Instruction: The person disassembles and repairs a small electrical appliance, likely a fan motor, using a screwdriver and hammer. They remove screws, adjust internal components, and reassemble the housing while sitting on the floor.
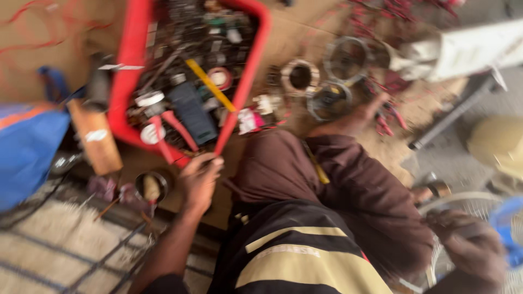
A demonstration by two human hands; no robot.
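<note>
My left hand (pixel 199 177) reaches forward, and its fingertips curl on the near corner of a red plastic tray (pixel 126 71). The tray is full of small tools and parts, among them a yellow strip (pixel 210 84), red-handled pliers (pixel 174 128) and a dark flat block (pixel 192 111). My right hand (pixel 471 247) lies low at the right on a white wire fan guard (pixel 463 202). It is blurred, so its grip is unclear. My brown-trousered leg (pixel 327 179) stretches between the hands, with the foot (pixel 357 115) near some round metal rings.
Several round metal coils and rings (pixel 329 98) lie on cardboard beyond the foot. At the left are a blue bag (pixel 27 147), a brown block (pixel 97 136) and a small tin (pixel 151 186). A white cloth bundle (pixel 463 49) and a grey bar (pixel 452 114) are at the upper right.
</note>
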